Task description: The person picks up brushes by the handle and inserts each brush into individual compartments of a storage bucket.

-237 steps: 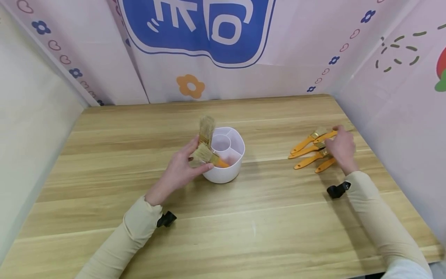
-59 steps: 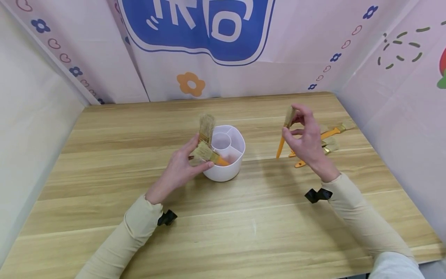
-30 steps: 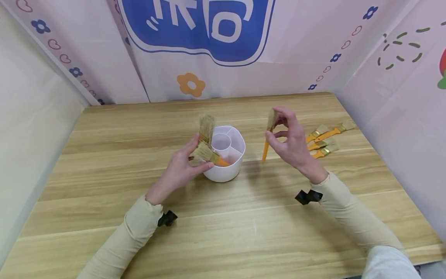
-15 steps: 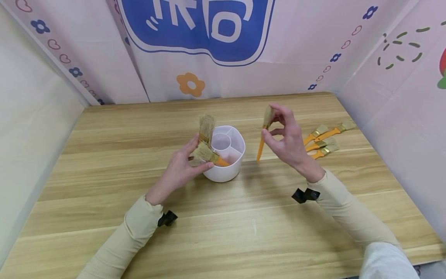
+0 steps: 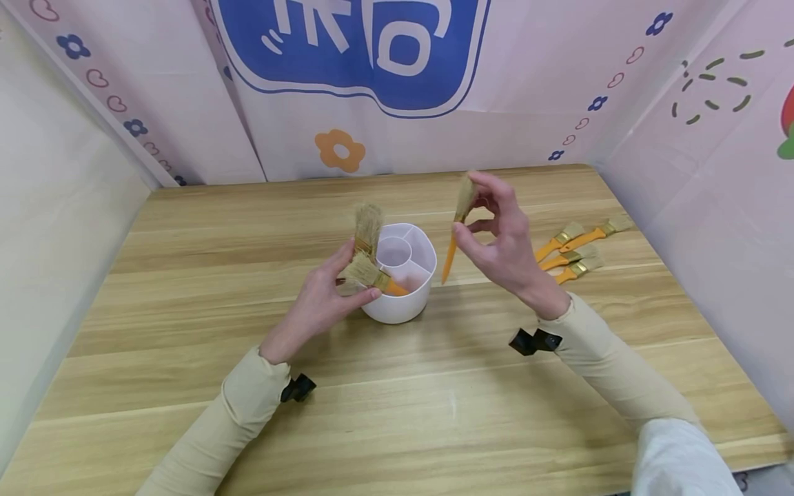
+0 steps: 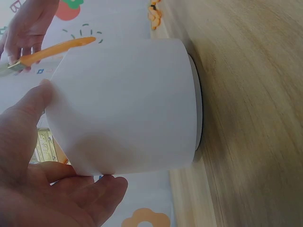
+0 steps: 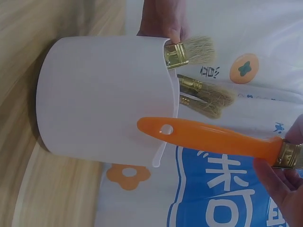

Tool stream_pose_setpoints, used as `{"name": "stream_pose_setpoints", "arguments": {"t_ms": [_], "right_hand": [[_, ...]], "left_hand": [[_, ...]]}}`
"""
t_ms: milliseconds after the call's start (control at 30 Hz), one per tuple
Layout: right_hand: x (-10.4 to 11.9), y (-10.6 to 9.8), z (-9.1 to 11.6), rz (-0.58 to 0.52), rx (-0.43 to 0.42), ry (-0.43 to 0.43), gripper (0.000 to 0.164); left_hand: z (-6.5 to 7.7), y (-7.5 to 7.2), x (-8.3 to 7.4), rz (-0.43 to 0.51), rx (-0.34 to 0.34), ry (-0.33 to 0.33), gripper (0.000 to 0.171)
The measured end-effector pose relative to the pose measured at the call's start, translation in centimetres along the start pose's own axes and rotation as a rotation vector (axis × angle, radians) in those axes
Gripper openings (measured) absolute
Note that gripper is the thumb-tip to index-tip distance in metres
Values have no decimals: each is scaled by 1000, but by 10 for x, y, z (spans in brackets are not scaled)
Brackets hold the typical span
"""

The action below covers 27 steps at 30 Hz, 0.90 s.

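A white divided holder [image 5: 397, 306] stands upright on the table, with a ring-shaped centre and side compartments. Bristle ends of paintbrushes [image 5: 369, 227] poke up over its left side; three show in the right wrist view. My left hand [image 5: 319, 300] grips the holder's left wall, thumb on the near rim and fingers curled round the side, as the left wrist view shows. To the right of the holder, my right hand [image 5: 502, 241] pinches another paintbrush [image 7: 203, 137] near its metal ferrule. Its bristles point up, and the orange handle hangs down, apart from the rim.
Several orange-handled paintbrushes [image 5: 571, 251] lie loosely together on the wooden table [image 5: 397, 413] at the right. Printed cloth walls [image 5: 496, 138] close off the back and sides.
My right hand was among the loose brushes; it has lifted one and carried it left and slightly up, close to the holder. The left hand and holder have stayed in place.
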State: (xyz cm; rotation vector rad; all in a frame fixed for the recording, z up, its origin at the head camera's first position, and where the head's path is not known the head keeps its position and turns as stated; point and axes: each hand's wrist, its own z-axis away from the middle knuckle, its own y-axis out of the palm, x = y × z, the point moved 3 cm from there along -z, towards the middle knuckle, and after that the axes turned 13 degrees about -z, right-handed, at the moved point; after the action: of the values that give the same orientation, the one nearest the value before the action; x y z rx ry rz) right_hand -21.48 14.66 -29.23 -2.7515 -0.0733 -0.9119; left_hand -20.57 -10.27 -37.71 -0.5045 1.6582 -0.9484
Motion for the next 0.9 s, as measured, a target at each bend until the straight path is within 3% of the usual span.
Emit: {"name": "stream_pose_setpoints", "arguments": {"t_ms": [900], "right_hand": [[12,20,-10,-100,5,-53,55]], "left_hand": [[0,0,-1,-15,-9,-1,91]]}}
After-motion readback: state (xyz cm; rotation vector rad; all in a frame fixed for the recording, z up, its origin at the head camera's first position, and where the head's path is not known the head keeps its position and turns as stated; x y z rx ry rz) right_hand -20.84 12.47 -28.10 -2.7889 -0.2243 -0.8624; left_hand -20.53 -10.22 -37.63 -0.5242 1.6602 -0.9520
